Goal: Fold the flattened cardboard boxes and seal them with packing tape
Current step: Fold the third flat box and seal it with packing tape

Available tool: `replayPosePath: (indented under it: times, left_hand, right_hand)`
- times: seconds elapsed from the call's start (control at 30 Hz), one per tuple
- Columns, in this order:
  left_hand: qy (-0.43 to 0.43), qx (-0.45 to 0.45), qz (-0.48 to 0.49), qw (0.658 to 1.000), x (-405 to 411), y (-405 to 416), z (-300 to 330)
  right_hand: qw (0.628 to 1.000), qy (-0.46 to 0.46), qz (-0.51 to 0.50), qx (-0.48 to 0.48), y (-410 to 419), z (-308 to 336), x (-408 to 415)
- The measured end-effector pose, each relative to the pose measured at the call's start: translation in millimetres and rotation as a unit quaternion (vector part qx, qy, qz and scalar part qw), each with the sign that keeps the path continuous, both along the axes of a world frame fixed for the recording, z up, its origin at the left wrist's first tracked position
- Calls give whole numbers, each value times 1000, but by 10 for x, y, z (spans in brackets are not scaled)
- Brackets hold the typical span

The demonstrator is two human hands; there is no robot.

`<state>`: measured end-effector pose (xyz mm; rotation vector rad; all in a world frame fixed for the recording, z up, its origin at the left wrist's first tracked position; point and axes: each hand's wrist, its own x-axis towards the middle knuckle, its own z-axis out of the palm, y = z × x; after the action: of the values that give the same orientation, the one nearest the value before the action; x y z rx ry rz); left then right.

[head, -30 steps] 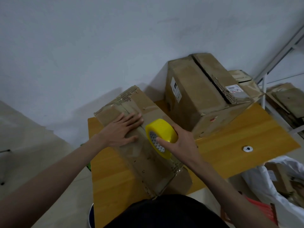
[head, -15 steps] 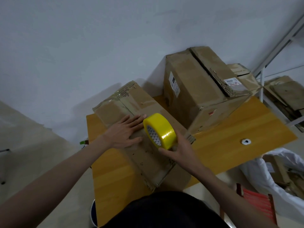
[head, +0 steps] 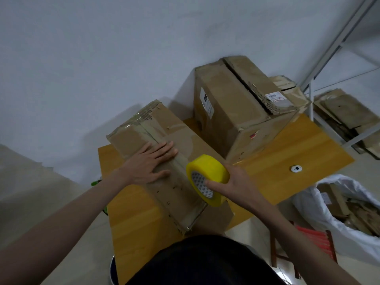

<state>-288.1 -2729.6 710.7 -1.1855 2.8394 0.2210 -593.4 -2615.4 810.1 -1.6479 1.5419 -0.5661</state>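
Grey wall (head: 102,58) is standing behind a wooden table (head: 298,153); metal shelf frame (head: 337,38) is rising at the far right w/ flattened cardboard (head: 347,114) lying on its lower level; a white bag (head: 329,214) w/ cardboard scraps is sitting on the floor by the table's right edge; a small white round cap (head: 296,168) is lying near the right corner of the table.

On the table a long cardboard box (head: 164,161) is lying diagonally, running from the far left corner toward the near edge, its near end reaching the person's dark top (head: 201,262); a bigger box (head: 236,112) w/ white labels and a torn open seam is standing just beside it, at the back edge.

Left hand (head: 148,163) is pressing flat on the top of the long box, fingers straight and spread a bit, approx. at the middle of the box; clear tape is shining along the top seam beyond the fingers.

Right hand (head: 236,186) is gripping the yellow tape roll (head: 207,177); thumb is lying across the roll's open side, other fingers are curling round behind the rim; the roll is standing on edge, at the right side of the long box's top; cannot tell if it is touching the cardboard.
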Motion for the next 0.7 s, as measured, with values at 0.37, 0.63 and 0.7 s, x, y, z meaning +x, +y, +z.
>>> replayPosePath:
  times: [0.37, 0.63, 0.7]
  left_hand:
    - [58, 21, -50, 997, -358, 461, -36]
    - [34, 13, -24, 999, -478, 596, -53]
    - [10, 15, -21, 1000, -472, 568, -50]
  right_hand:
    - [998, -38, -32, 24, 48, -104, 23]
    - [997, -66, -24, 18, 138, -230, -8]
    - [998, -57, 0, 8, 213, -298, -37]
